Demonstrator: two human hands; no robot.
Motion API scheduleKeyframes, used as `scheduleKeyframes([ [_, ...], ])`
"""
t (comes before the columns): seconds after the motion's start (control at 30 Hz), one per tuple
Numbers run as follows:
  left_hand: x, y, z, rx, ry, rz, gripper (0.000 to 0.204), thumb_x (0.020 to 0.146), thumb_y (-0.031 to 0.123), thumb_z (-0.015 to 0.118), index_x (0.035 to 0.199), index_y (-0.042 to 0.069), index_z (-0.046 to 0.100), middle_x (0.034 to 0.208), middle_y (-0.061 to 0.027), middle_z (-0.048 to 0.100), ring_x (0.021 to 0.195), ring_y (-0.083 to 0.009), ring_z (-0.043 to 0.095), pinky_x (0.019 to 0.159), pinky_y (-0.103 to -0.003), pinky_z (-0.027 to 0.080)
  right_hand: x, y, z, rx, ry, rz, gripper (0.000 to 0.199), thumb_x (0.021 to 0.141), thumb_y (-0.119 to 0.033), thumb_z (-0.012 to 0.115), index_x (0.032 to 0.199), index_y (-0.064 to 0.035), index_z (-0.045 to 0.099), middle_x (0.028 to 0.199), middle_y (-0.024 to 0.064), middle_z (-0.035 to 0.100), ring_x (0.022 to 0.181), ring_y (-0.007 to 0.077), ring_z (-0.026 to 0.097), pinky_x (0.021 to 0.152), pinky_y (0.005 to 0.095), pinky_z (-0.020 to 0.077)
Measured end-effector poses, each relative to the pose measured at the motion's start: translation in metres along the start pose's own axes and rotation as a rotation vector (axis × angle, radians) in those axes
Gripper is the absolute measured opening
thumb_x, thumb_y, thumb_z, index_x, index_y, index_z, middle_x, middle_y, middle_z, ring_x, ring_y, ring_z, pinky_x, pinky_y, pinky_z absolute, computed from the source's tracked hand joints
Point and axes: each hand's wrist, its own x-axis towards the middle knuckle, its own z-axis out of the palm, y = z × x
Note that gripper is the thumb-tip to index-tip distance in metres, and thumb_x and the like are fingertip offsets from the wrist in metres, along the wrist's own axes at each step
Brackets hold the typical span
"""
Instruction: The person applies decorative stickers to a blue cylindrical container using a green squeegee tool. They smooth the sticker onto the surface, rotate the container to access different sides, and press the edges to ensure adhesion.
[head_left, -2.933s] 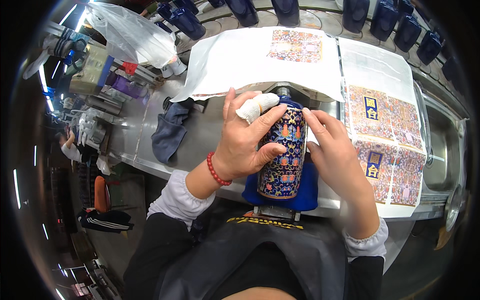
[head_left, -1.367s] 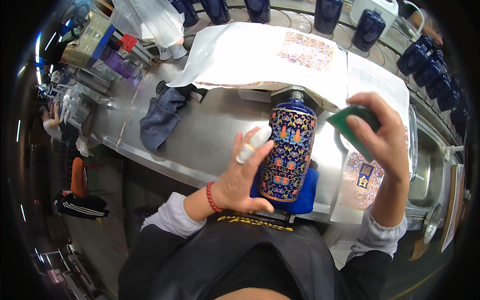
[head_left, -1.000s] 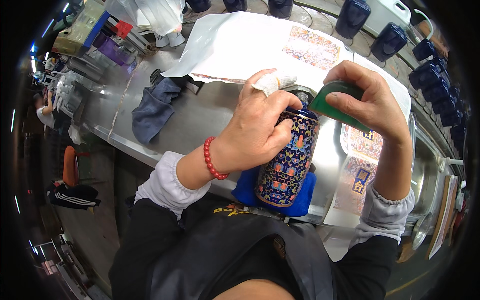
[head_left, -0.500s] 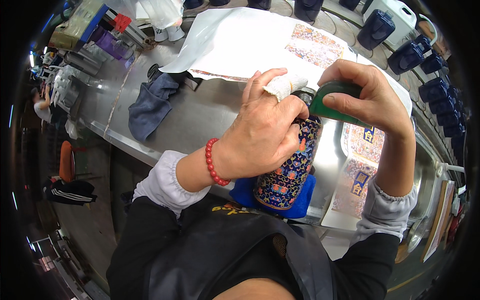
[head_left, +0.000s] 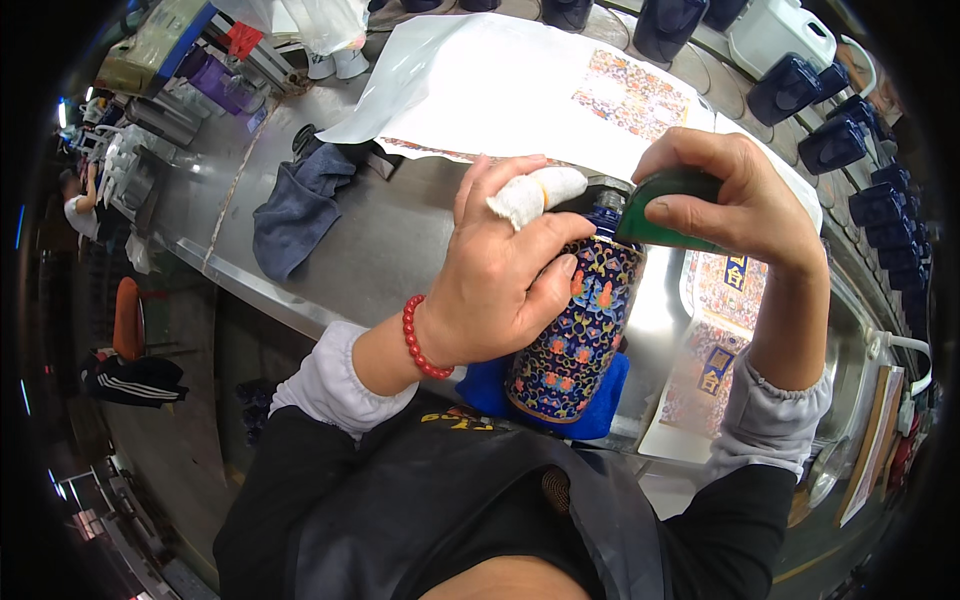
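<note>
A dark blue bottle (head_left: pixel 575 340) with a colourful floral pattern leans on a blue cloth (head_left: pixel 600 400) at the near edge of the metal worktop. Its neck points away from me. My left hand (head_left: pixel 510 270) grips the bottle's upper left side, thumb and a finger against its shoulder. One finger of that hand wears a white wrap, and a red bead bracelet circles the wrist. Between thumb and fingers, my right hand (head_left: pixel 735 190) holds a green round-edged scraper (head_left: pixel 670 210) beside the bottle's neck, its edge close to the shoulder. Part of the scraper is hidden by the hand.
White sheets (head_left: pixel 480 80) with floral printed pieces (head_left: pixel 630 95) cover the far worktop. More printed pieces (head_left: pixel 715 370) lie to the right. A grey-blue cloth (head_left: pixel 300 215) rests at left. Several dark blue bottles (head_left: pixel 785 90) line the back right near a white jug (head_left: pixel 785 40).
My left hand has shifted slightly left and back from the neck, uncovering more of the bottle's shoulder. The scraper stays beside the neck. The dark bottles at the back have moved along to the right.
</note>
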Motion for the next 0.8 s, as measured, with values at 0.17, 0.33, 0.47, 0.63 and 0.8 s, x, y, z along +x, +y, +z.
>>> scheduleKeyframes([
  [0.17,-0.011,0.001,0.004,0.179,-0.003,0.085,0.035,0.079,0.013,0.071,0.113,0.010,0.075,0.122,-0.0103,0.069,0.132,-0.0332,0.048,0.120,-0.059,0.016,-0.013,-0.010,0.007,-0.178,0.162,-0.021,0.023,0.088,-0.014,0.074,0.103,0.0005,0.066,0.085,0.0052,0.067,0.078,0.0120,0.063,0.072,0.0266,0.0512],
  [0.33,-0.019,0.000,0.004,0.113,-0.018,0.032,0.037,0.086,0.018,0.068,0.121,0.010,0.074,0.120,-0.0111,0.071,0.132,-0.0326,0.049,0.122,-0.055,0.014,-0.042,-0.030,0.042,-0.483,0.454,-0.007,0.026,0.090,0.005,0.062,0.116,0.0008,0.067,0.107,0.0155,0.071,0.097,0.0217,0.071,0.083,0.0315,0.0553],
  [0.47,-0.022,-0.003,0.006,0.067,-0.014,0.031,0.037,0.085,0.019,0.071,0.120,0.009,0.073,0.123,-0.0086,0.069,0.130,-0.0317,0.049,0.121,-0.057,0.016,-0.059,-0.025,0.081,-0.686,0.422,-0.024,0.042,0.080,0.007,0.064,0.119,-0.0043,0.071,0.133,0.0228,0.060,0.115,0.0392,0.063,0.096,0.0424,0.0533],
  [0.63,-0.023,-0.004,0.008,0.046,-0.009,0.022,0.038,0.088,0.020,0.068,0.123,0.008,0.073,0.122,-0.0110,0.069,0.126,-0.0326,0.055,0.121,-0.055,0.018,-0.059,-0.021,0.097,-0.760,0.417,-0.008,0.043,0.078,0.003,0.065,0.120,-0.0064,0.071,0.136,0.0221,0.057,0.120,0.0408,0.057,0.099,0.0462,0.0513],
  [0.8,-0.023,-0.004,0.008,0.030,0.005,0.020,0.038,0.088,0.020,0.067,0.124,0.009,0.073,0.121,-0.0129,0.070,0.123,-0.0333,0.058,0.121,-0.054,0.019,-0.051,-0.027,0.095,-0.791,0.407,-0.025,0.042,0.078,0.003,0.065,0.118,-0.0074,0.071,0.135,0.0211,0.057,0.119,0.0408,0.057,0.098,0.0470,0.0512],
])
